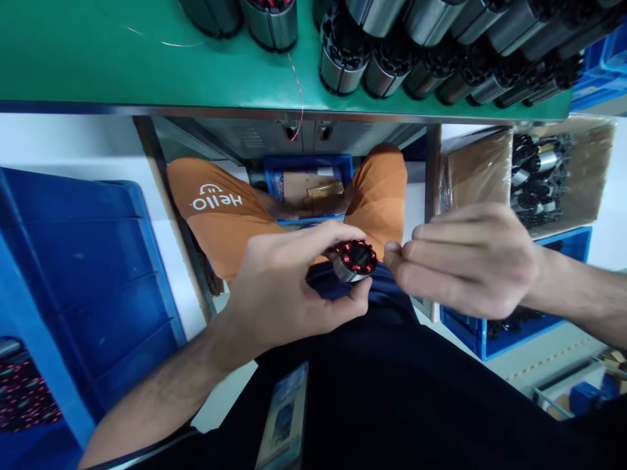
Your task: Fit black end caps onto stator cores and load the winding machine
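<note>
My left hand (289, 281) is closed around a motor stator (349, 271), thumb and fingers on its silver sides. The stator's open end, with red copper windings round a black centre, tilts up towards me. Just right of it, my right hand (460, 261) is held in a pinch, blurred by motion, its fingertips apart from the stator. Whatever may be between those fingertips is too small to make out. Both hands are above my lap, in front of the bench.
Along the green bench (122, 59) stand several stator cores (343, 68), and a loose red wire (300, 98) hangs over its edge. A cardboard box (582, 176) of cores is at right, above a blue crate (470, 329). Blue bins (98, 261) stand at left.
</note>
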Motion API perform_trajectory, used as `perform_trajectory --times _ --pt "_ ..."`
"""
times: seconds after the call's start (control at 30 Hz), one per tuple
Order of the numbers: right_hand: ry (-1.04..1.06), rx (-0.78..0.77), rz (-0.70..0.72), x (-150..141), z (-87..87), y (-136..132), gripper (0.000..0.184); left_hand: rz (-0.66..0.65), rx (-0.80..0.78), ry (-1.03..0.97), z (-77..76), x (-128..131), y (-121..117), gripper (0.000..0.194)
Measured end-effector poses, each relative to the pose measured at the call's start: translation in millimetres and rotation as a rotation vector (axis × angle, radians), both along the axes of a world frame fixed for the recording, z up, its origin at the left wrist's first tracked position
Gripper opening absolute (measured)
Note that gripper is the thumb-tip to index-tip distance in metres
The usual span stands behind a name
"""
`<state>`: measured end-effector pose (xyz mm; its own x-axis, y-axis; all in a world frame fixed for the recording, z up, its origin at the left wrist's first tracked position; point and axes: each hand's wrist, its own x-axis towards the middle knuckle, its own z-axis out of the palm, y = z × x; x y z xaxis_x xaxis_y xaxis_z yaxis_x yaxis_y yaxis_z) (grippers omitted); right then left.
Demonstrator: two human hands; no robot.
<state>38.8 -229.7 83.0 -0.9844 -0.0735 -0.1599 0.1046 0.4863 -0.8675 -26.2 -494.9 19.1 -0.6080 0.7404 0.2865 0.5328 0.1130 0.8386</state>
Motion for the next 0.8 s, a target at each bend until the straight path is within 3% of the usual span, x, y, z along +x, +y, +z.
perform_trajectory --times 0.03,0.1,0.23,0.3,0.37,0.47,0.57,0.63,0.7,0.8 --pt "0.016 0.025 0.071 -1.6 4.0 3.2 0.047 -0.01 -0.023 -0.119 0.2 -0.5 1.4 0.033" --pt "-0.034 -0.024 0.216 -4.4 7.7 14.1 0.042 -0.035 0.01 -0.166 -1.1 -2.1 2.2 0.032" --pt "-0.394 -0.374 0.169 -5.6 -6.5 33.0 0.032 0.037 0.148 0.113 -8.5 -2.4 -2.9 0.028" --pt "-0.603 -0.544 0.225 -3.8 -18.7 31.8 0.031 0.05 0.13 0.271 -11.0 -1.2 -5.5 0.027" --pt "-0.694 -0.614 0.282 -1.2 -26.6 24.6 0.028 0.026 0.101 0.459 -11.2 -0.6 -5.9 0.032" --pt "-0.467 -0.377 0.225 1.4 -22.6 12.4 0.031 0.013 0.05 0.504 -8.1 -1.3 -1.2 0.033" --pt "-0.214 -0.088 0.16 0.0 -4.5 11.7 0.041 0.005 -0.033 0.112 -4.4 -2.8 4.7 0.033" --pt "-0.167 -0.007 0.162 -3.0 5.7 19.4 0.046 -0.004 -0.023 -0.044 -3.1 -4.0 5.6 0.034" --pt "-0.217 -0.054 0.144 -6.3 8.4 29.4 0.049 0.004 0.014 -0.029 -3.1 -5.0 3.6 0.032" --pt "-0.536 -0.356 0.099 -8.8 -2.7 36.1 0.053 0.048 0.067 0.133 -5.0 -5.0 -1.3 0.026"
